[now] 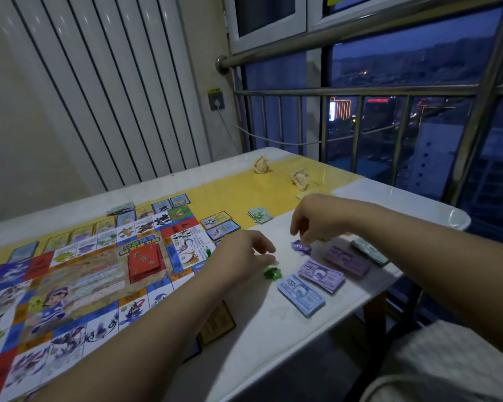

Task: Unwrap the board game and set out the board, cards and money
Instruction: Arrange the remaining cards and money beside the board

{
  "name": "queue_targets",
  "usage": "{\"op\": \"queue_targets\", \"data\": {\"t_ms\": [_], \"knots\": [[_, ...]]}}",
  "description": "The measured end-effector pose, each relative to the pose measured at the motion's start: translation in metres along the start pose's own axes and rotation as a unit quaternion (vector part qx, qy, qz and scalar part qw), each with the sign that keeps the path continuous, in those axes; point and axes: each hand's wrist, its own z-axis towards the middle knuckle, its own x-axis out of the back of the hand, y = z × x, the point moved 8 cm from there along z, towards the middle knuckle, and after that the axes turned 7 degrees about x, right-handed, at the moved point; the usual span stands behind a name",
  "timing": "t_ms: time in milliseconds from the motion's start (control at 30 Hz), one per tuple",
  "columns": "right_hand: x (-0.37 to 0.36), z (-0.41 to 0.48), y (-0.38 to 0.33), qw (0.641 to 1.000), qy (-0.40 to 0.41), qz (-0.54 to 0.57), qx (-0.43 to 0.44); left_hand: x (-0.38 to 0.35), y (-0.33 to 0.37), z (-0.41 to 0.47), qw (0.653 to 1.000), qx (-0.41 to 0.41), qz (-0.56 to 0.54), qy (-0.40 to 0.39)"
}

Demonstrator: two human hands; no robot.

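The colourful game board [70,280] lies unfolded across the table's left half, with a red card stack [145,264] on its middle. Property cards [219,224] line its far edge. Three stacks of purple and blue money [321,275] sit in a row at the right. My left hand [238,256] hovers with curled fingers just above a small green piece [272,273]. My right hand [314,219] pinches a small purple crumpled piece [301,247] right above the money.
Two crumpled paper wads [262,164] [299,178] lie at the far end of the table. A green money stack [260,215] and another grey-green stack [369,251] lie nearby. A brown card [218,323] sits under my left forearm. A metal railing [360,91] and window stand beyond.
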Motion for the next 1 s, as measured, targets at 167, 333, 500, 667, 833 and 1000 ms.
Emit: {"op": "queue_targets", "data": {"t_ms": [167,333,500,667,833,1000], "knots": [[-0.007,0.009,-0.010,0.991,-0.086,-0.100,0.006,-0.010,0.010,0.017,1.000,0.010,0.004,-0.022],[-0.016,0.015,-0.008,0.982,-0.118,-0.142,0.030,-0.018,0.022,0.039,0.997,0.018,0.007,-0.072],[-0.016,0.022,-0.002,0.981,-0.141,-0.128,0.027,-0.034,0.020,0.058,0.992,0.064,-0.010,-0.108],[-0.024,0.030,0.003,0.976,-0.165,-0.140,0.033,-0.039,0.018,0.060,0.990,0.059,-0.033,-0.127],[-0.027,0.034,0.009,0.974,-0.178,-0.134,0.027,-0.042,0.016,0.058,0.989,0.072,-0.049,-0.119],[-0.028,0.036,0.017,0.973,-0.196,-0.123,0.013,-0.045,0.017,0.056,0.986,0.087,-0.050,-0.130]]}}
